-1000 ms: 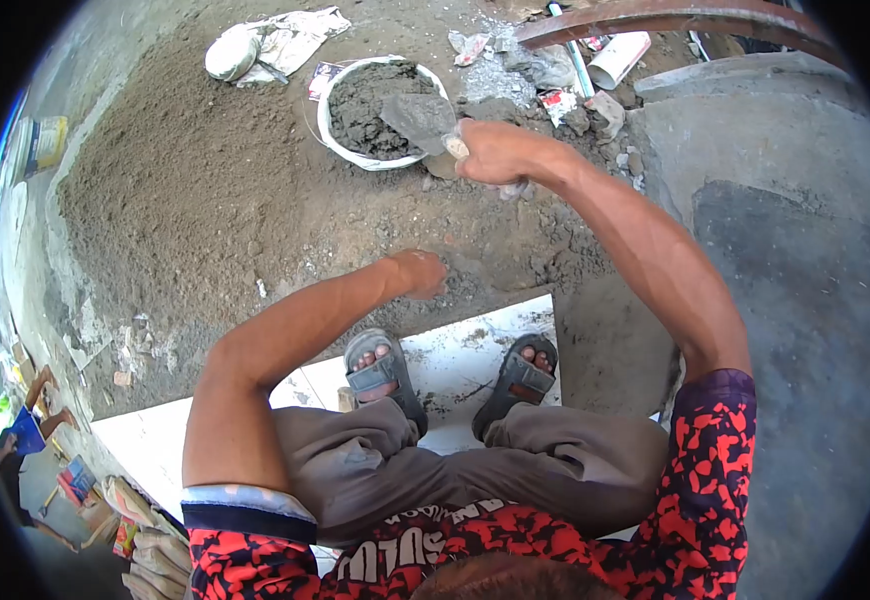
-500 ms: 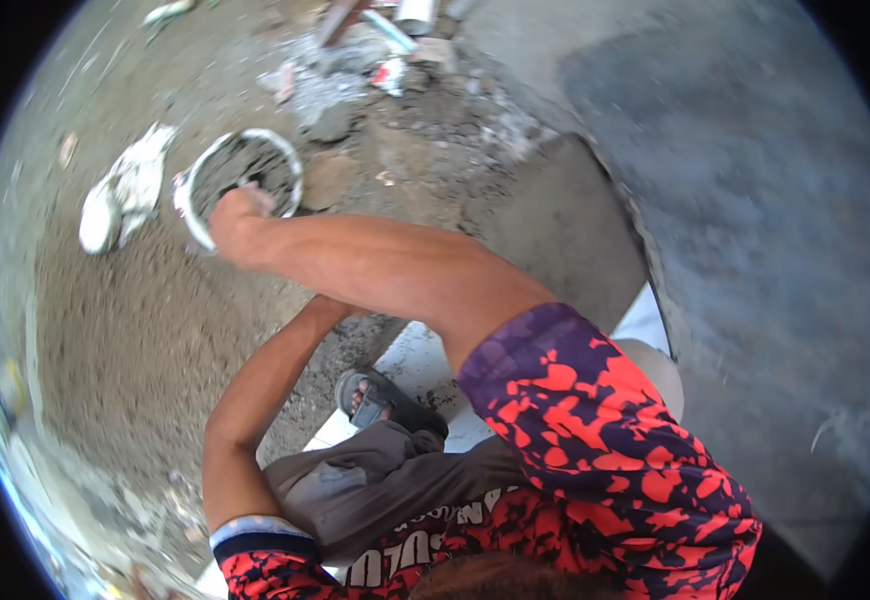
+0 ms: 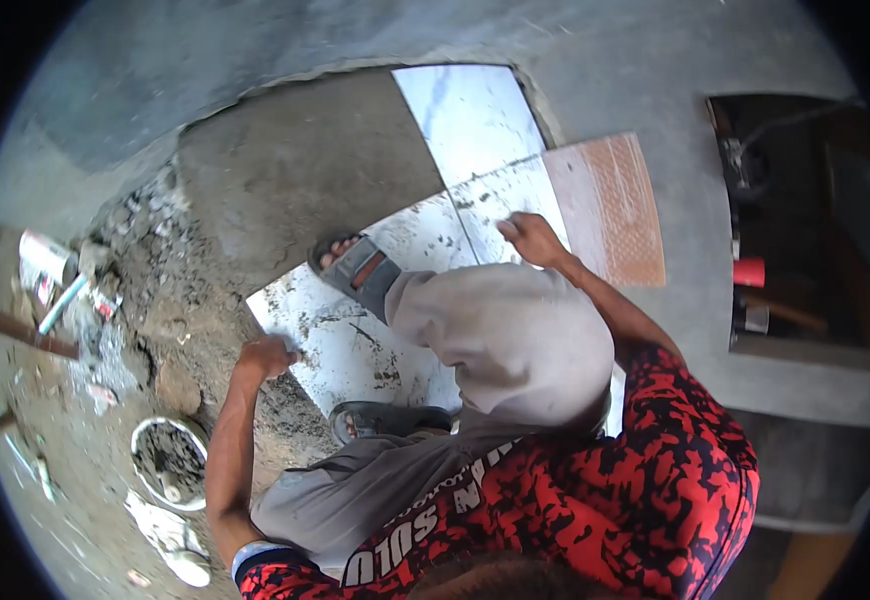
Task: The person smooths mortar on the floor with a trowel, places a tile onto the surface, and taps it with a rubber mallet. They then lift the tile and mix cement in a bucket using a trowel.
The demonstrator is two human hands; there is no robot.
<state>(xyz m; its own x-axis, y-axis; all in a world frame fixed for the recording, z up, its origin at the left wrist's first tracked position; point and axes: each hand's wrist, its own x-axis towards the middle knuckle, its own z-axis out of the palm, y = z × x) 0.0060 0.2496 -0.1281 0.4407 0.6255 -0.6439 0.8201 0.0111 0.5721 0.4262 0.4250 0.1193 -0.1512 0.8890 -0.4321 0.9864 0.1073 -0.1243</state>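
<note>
Large pale letters on the red-and-black shirt (image 3: 595,480) read "AN SULU", running slantwise from lower left to upper right; a smaller line beside them is too unclear to read. The small printed scraps (image 3: 105,305) at the left are also illegible. The white tiles (image 3: 423,225) lie on the floor beneath the person's sandals (image 3: 363,275), their speckled row stretching from lower left to upper right. Another white tile (image 3: 470,115) adjoins the row's upper side, its long axis running from the top edge down and slightly right. The left hand (image 3: 267,357) is curled at the row's left edge, and the right hand (image 3: 535,240) is loosely clenched over its right part; neither shows anything in its grasp, and whether they touch the tiles I cannot tell. Grey mortar (image 3: 305,165) spreads beside the row, while a reddish textured panel (image 3: 615,210) adjoins its right end. At lower left, a pale handle (image 3: 170,485) shows in the mortar-filled bucket (image 3: 198,432), near a white cloth (image 3: 160,520).
</note>
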